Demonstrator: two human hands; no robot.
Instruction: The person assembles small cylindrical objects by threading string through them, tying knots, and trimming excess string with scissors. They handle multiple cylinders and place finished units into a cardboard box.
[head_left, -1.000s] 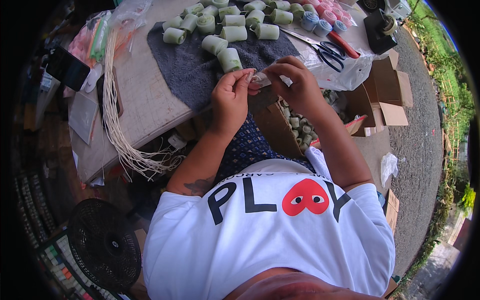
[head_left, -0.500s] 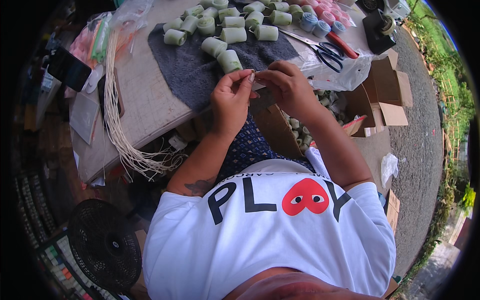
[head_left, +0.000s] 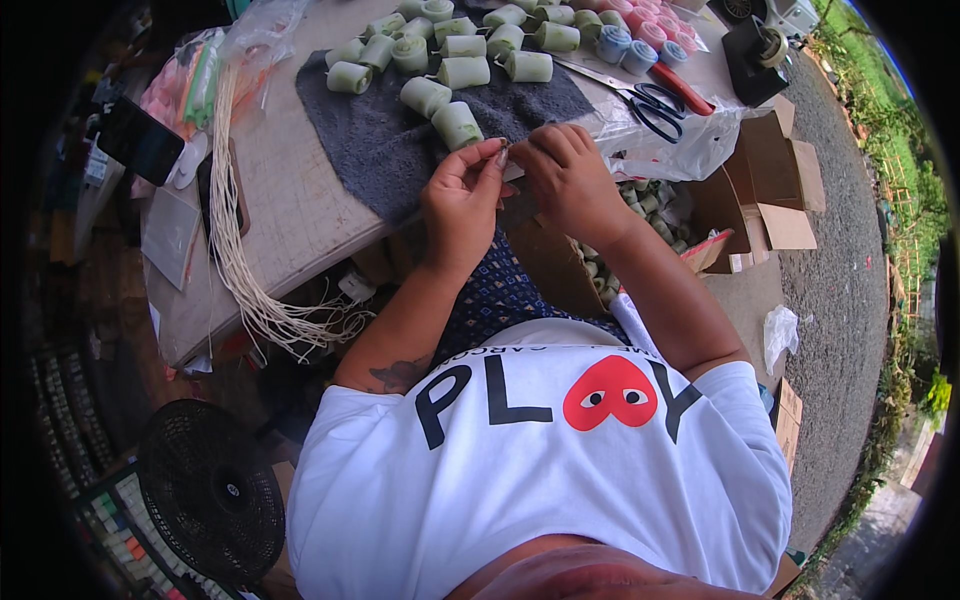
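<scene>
My left hand [head_left: 463, 200] and my right hand [head_left: 568, 182] meet at the table's front edge, fingertips pinched together. A tiny thing sits between them, too small to make out. Just beyond my left fingers, a pale green candle [head_left: 457, 126] lies on its side on a dark grey cloth [head_left: 352, 140]. Another green candle [head_left: 425, 96] lies behind it, and several more with short white wicks cover the cloth farther back. To the left, a bundle of long white wick cords [head_left: 226, 225] hangs over the table edge.
Scissors [head_left: 655, 110] and a red-handled tool [head_left: 684, 90] lie right of the cloth, near blue candles [head_left: 640, 57] and pink candles [head_left: 650, 35]. A tape dispenser [head_left: 755, 65] stands farther right. Below is a cardboard box [head_left: 745, 195] with more green candles. A phone [head_left: 140, 140] is at left.
My right hand has shifted slightly, its knuckles turned more upward and its fingers curled closer. My left hand keeps its pinch in nearly the same place. The candles stay put.
</scene>
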